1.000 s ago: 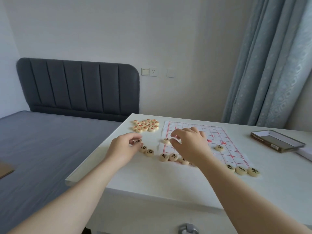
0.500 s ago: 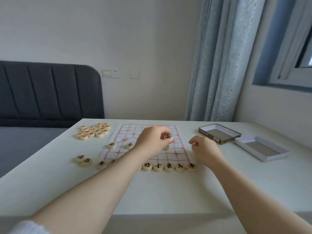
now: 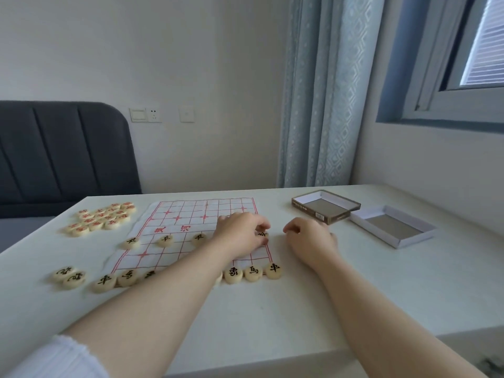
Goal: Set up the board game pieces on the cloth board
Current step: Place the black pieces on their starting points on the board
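A white cloth board (image 3: 191, 216) with a red grid lies on the white table (image 3: 381, 290). Round wooden pieces with black characters line its near edge (image 3: 253, 272), and three more stand in a row higher up (image 3: 165, 240). My left hand (image 3: 240, 236) reaches across the board's right side and pinches a black-marked piece (image 3: 263, 234) at the right edge line. My right hand (image 3: 311, 241) rests just off the board to the right, fingers loosely curled, holding nothing. Two black-marked pieces (image 3: 68, 276) lie off the board at the left.
A cluster of red-marked pieces (image 3: 102, 218) sits at the far left of the table. A brown-sided box (image 3: 326, 207) and a white box tray (image 3: 392, 227) lie at the right. Behind are a grey headboard, a wall and a curtain.
The view swung right. My left hand crossed from the loose pieces at the left to the board's right side with a piece. My right hand left the board and rests beside it.
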Tool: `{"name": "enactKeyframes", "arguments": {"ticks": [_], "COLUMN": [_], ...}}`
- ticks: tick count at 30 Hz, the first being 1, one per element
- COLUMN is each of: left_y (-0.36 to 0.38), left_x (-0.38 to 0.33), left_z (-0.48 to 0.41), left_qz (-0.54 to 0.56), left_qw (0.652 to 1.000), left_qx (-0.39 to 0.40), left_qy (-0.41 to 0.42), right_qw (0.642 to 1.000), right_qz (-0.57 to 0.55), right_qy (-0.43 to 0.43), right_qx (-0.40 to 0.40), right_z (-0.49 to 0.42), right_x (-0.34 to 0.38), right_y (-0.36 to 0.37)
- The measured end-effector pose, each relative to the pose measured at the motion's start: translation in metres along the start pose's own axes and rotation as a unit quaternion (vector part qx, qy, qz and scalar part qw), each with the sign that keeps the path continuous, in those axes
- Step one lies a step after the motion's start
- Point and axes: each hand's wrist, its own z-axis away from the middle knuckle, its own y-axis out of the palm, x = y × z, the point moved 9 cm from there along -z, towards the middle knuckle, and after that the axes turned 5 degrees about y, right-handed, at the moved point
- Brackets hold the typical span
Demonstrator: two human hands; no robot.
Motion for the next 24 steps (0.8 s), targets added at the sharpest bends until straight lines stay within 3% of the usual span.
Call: {"name": "enactKeyframes", "arguments": {"ticks": [5, 11, 17, 24], "left_y": [-0.005, -0.039, -0.078, -0.129], "left_x": [0.002, 0.029, 0.072, 0.152], "left_z": [0.002, 0.023, 0.071, 0.14], "left_qz": [0.024, 0.11, 0.12, 0.092], "left_qw": [1.0, 0.992, 0.986, 0.97], "left_qx": [0.012, -0.041, -0.093, -0.17], "left_qy": [-0.007, -0.04, -0.075, -0.145], "right_qw": [1.0, 0.996, 0.99, 0.98], "right_qz": [-0.004, -0.076, -0.069, -0.07], "right_qy": [-0.003, -0.015, -0.116, -0.181], "right_qx": [-0.002, -0.039, -0.036, 0.029], "right_z": [0.002, 0.015, 0.048, 0.09], "right_x": [0.001, 0.019, 0.096, 0.19], "right_y": [0.001, -0.01, -0.004, 0.034]}}
